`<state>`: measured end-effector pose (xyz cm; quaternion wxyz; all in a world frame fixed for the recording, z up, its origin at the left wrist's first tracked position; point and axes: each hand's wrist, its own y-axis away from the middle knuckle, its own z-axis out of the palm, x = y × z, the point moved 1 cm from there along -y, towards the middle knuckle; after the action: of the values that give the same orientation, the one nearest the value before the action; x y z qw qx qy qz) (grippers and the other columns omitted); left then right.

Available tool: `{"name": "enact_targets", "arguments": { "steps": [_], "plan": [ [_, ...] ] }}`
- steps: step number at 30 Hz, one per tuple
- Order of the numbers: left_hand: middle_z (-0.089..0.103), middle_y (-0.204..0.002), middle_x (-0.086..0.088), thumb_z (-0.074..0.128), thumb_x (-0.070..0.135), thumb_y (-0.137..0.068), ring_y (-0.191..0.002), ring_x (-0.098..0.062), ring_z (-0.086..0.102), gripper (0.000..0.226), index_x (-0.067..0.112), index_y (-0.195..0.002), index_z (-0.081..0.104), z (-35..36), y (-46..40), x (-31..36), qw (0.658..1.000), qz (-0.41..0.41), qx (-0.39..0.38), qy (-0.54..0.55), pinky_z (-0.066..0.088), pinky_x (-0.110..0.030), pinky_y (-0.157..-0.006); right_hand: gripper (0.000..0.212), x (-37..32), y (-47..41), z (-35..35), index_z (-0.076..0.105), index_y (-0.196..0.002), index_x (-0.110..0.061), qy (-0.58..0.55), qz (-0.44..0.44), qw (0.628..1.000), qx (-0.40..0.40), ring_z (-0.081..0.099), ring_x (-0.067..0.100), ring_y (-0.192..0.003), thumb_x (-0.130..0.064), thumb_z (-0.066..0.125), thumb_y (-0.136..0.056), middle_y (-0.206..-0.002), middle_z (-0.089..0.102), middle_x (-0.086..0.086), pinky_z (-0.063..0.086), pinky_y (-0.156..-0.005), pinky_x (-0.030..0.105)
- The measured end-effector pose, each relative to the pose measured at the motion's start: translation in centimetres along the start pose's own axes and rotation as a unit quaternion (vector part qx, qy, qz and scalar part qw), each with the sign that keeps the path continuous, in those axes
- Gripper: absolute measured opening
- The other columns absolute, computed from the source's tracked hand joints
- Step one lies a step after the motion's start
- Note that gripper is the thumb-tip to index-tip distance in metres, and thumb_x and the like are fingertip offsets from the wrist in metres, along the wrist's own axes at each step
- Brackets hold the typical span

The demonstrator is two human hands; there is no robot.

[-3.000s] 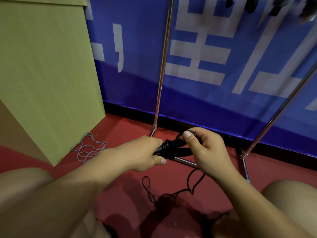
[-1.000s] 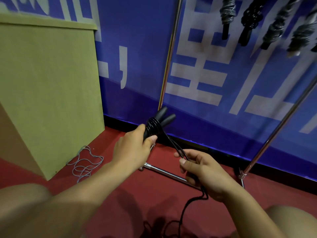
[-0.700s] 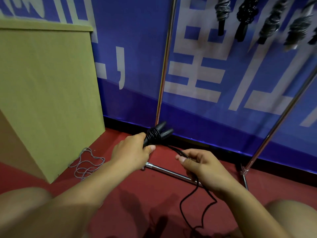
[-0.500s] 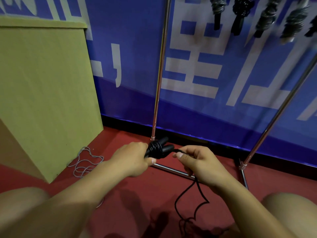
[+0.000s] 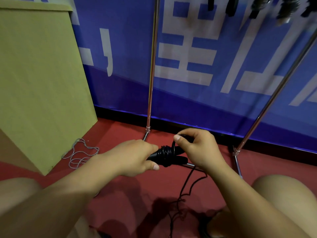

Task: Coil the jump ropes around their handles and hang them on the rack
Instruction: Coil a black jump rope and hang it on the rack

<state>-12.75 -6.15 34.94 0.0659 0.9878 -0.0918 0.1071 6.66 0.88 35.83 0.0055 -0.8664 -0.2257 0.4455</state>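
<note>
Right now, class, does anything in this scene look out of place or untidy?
Yes: a grey rope lies in a loose tangle on the red floor beside the cardboard box, uncoiled, while other coiled ropes already hang above.

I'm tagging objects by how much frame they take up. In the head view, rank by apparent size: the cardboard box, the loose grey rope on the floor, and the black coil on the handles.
1. cardboard box, by far the largest
2. grey rope
3. black coil

The coil sits nearer the camera, so the last two are not sure.
</note>
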Motion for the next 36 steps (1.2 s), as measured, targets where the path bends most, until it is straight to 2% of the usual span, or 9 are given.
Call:
{"name": "enact_targets", "arguments": {
  "steps": [3, 6, 11, 18, 21, 24, 30, 33, 36],
  "plan": [
    [0.057, -0.076, 0.008, 0.059, 0.054, -0.092, -0.080, -0.021, 0.059, 0.027, 0.029, -0.093, 0.048, 0.0, 0.1, 0.2, 0.998, 0.031, 0.049, -0.033, 0.032, -0.033, -0.063, 0.010, -0.2, -0.2, -0.4, 0.074, -0.078, -0.024, -0.032, 0.021, 0.999, 0.017, 0.070, 0.006, -0.066, -0.032, 0.079, -0.081, -0.071, 0.072, -0.006, 0.056, -0.070, 0.027],
    [0.065, -0.094, 0.005, 0.056, 0.053, -0.094, -0.092, -0.024, 0.063, 0.028, 0.026, -0.100, 0.051, 0.1, 0.1, -0.1, 0.989, 0.081, 0.120, -0.038, 0.034, -0.033, -0.067, 0.024, -0.1, -0.5, -1.2, 0.075, -0.079, -0.017, -0.107, 0.079, 0.991, 0.001, 0.066, 0.010, -0.063, -0.038, 0.084, -0.072, -0.067, 0.070, -0.004, 0.054, -0.065, 0.025],
    [0.066, -0.094, 0.008, 0.043, 0.057, -0.089, -0.089, -0.019, 0.065, 0.043, 0.025, -0.111, 0.060, 0.6, 0.2, -0.1, 0.965, 0.167, 0.200, -0.012, 0.052, -0.040, -0.074, 0.031, -0.2, -0.6, -2.3, 0.071, -0.084, -0.011, -0.298, 0.162, 0.931, -0.132, 0.061, 0.011, -0.061, -0.031, 0.081, -0.062, -0.068, 0.064, -0.002, 0.050, -0.062, 0.024],
    [0.068, -0.090, 0.006, 0.068, 0.024, -0.082, -0.083, -0.019, 0.066, 0.043, 0.019, -0.123, 0.060, 0.3, 0.3, 0.4, 0.932, 0.209, 0.295, -0.013, 0.053, -0.034, -0.068, 0.018, -0.4, -0.6, -2.6, 0.065, -0.083, -0.008, -0.357, 0.120, 0.913, -0.156, 0.059, 0.012, -0.059, -0.024, 0.068, -0.076, -0.067, 0.065, 0.000, 0.051, -0.055, 0.022],
    [0.072, -0.093, 0.007, 0.070, 0.024, -0.081, -0.082, -0.018, 0.068, 0.043, 0.018, -0.122, 0.060, -0.1, 0.5, 0.8, 0.919, 0.195, 0.341, 0.034, 0.053, -0.032, -0.064, 0.011, -0.8, -0.5, -2.5, 0.065, -0.075, -0.011, -0.313, 0.077, 0.929, -0.180, 0.049, 0.013, -0.058, -0.007, 0.065, -0.085, -0.069, 0.056, 0.010, 0.039, -0.053, 0.022],
    [0.073, -0.093, 0.006, 0.061, 0.044, -0.090, -0.082, -0.018, 0.069, 0.039, 0.017, -0.118, 0.063, -0.4, 0.6, 0.8, 0.911, 0.160, 0.375, 0.059, 0.054, -0.034, -0.058, 0.037, -0.8, -0.6, -2.4, 0.064, -0.066, -0.015, -0.272, 0.071, 0.944, -0.171, 0.038, 0.014, -0.053, 0.008, 0.045, -0.086, -0.060, 0.049, 0.006, 0.029, -0.051, 0.025],
    [0.071, -0.084, 0.007, 0.054, 0.051, -0.089, -0.071, -0.019, 0.063, 0.041, 0.018, -0.109, 0.066, -0.9, 0.9, 0.7, 0.900, 0.058, 0.430, 0.050, 0.044, -0.028, -0.052, 0.027, -0.5, -0.7, -1.5, 0.063, -0.087, -0.003, -0.299, 0.085, 0.939, -0.148, 0.047, 0.016, -0.057, -0.024, 0.052, -0.099, -0.063, 0.053, 0.007, 0.042, -0.058, 0.026],
    [0.071, -0.081, 0.004, 0.049, 0.054, -0.089, -0.067, -0.027, 0.066, 0.044, 0.019, -0.109, 0.065, -1.0, 0.9, 0.7, 0.899, 0.012, 0.436, 0.044, 0.046, -0.031, -0.048, 0.025, -0.3, -0.7, -1.2, 0.069, -0.088, -0.006, -0.299, 0.079, 0.940, -0.148, 0.048, 0.017, -0.063, -0.023, 0.054, -0.098, -0.065, 0.051, 0.006, 0.045, -0.075, 0.036],
    [0.070, -0.083, 0.002, 0.046, 0.057, -0.092, -0.072, -0.032, 0.067, 0.045, 0.020, -0.111, 0.063, -1.0, 1.0, 0.5, 0.908, -0.041, 0.413, 0.054, 0.048, -0.036, -0.053, 0.016, -0.1, -0.6, -0.9, 0.070, -0.092, -0.007, -0.260, 0.072, 0.950, -0.157, 0.046, 0.018, -0.065, -0.019, 0.060, -0.096, -0.068, 0.051, 0.004, 0.044, -0.075, 0.037]
  ]
}}
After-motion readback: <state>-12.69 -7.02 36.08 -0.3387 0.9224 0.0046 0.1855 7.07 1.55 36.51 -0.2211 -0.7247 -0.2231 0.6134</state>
